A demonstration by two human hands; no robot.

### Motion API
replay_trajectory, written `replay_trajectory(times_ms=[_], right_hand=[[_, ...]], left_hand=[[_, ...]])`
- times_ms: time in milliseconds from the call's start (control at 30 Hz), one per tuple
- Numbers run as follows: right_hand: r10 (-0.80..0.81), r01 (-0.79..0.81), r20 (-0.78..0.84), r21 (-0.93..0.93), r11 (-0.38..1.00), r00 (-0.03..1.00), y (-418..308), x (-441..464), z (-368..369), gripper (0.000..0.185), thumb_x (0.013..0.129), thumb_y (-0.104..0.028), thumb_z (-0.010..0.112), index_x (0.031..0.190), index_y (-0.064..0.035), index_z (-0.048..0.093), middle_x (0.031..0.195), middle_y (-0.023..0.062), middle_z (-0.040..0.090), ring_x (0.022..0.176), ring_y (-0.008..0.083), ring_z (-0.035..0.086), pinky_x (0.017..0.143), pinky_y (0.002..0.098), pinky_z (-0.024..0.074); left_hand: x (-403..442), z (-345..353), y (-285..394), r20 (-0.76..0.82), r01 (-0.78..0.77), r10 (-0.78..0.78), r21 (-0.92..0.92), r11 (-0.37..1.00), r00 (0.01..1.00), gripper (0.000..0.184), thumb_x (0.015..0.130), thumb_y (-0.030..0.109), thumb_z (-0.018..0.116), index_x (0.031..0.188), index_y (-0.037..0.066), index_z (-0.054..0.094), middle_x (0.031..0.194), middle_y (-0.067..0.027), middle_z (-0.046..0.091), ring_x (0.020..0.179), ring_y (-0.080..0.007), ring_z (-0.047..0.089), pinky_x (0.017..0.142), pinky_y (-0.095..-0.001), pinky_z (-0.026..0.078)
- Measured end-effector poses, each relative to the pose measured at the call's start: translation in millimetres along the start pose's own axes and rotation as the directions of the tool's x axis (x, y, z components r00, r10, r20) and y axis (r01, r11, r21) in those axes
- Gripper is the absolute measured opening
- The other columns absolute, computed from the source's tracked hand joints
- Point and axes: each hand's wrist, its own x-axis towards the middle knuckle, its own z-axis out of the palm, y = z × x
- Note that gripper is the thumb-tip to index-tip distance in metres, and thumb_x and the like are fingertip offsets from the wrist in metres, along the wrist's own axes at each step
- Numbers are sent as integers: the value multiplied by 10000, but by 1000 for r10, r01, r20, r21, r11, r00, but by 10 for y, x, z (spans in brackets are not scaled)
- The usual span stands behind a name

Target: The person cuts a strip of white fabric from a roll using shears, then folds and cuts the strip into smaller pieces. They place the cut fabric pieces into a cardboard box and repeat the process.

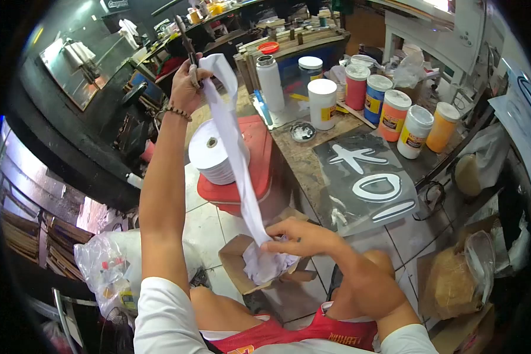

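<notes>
A long white ribbon is stretched between my two hands. My left hand, raised at the upper left, is closed on its upper end. The same hand holds a dark tool that looks like scissors, blades pointing up. Lower down, my right hand pinches the ribbon between thumb and fingers. Crumpled white ribbon lies in a cardboard box beneath my right hand. Behind the stretched ribbon, a wide white roll sits on a red cooler box.
Several paint jars stand on the worktable to the right. A dark sheet with white painted marks overhangs its front edge. A plastic-covered bag is on the left; another cardboard box stands at right.
</notes>
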Motion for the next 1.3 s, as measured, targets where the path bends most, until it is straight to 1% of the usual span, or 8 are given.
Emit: replay_trajectory(times_ms=[300,567,867,967,1033,1167,1267,1300], right_hand=[[36,-100,-142,-476,874,989,140,-50,-37,456,852,-461,694,856,-7,662,755,216,648,706,389,639,640,455,477],[78,-207,-273,-483,851,959,110,27,-56,312,769,-272,781,881,-2,671,735,156,637,683,311,633,652,415,488],[-424,190,-234,-639,745,875,36,280,462,519,609,-355,881,922,-45,607,796,114,551,723,335,555,696,428,466],[-314,79,-111,-840,536,943,389,103,497,566,593,-377,882,997,-74,627,875,112,620,785,335,611,753,404,504],[31,-146,-175,-702,697,984,390,8,606,708,708,-502,781,1268,-110,596,1115,75,693,1036,259,668,914,361,527],[113,-157,-130,-405,901,985,510,-110,632,544,815,-410,726,1227,-75,611,1283,153,591,1207,334,553,1028,432,442],[-487,267,27,-862,431,873,452,40,563,422,750,-313,745,1084,-64,680,1132,166,644,1044,383,611,913,465,464],[-378,122,-92,-854,506,921,424,10,556,354,752,-265,720,1035,-55,691,980,172,672,955,396,635,825,484,491]], left_hand=[[-922,60,1337,44,-322,319,110,941,947,561,738,-47,767,1259,4,565,909,-75,656,753,-180,637,705,-288,525],[-2163,163,1926,102,-456,454,377,806,885,464,876,105,706,1291,-1,528,911,-66,693,839,-155,667,814,-273,519],[-3181,739,1429,231,59,-75,73,996,970,742,728,90,846,1364,45,466,981,-7,667,841,-89,645,766,-252,528],[-3448,926,1185,349,165,-155,2,986,924,749,731,59,838,1365,5,444,1172,-19,599,1058,-68,567,898,-232,470],[-3564,1016,1005,412,198,-154,-65,978,898,743,752,73,830,1373,-9,430,1274,-24,536,1157,-66,502,954,-222,430],[-3634,968,803,460,92,-163,173,981,873,829,753,121,841,1437,-6,388,1365,-73,517,1235,-131,500,1062,-303,396],[-3602,828,649,423,-97,-105,428,898,900,773,702,20,773,1404,9,451,1279,-123,594,1188,-170,557,1025,-317,439],[-3592,775,602,440,-93,-110,414,906,891,773,702,20,773,1404,9,451,1279,-123,594,1188,-170,557,1025,-317,439]])
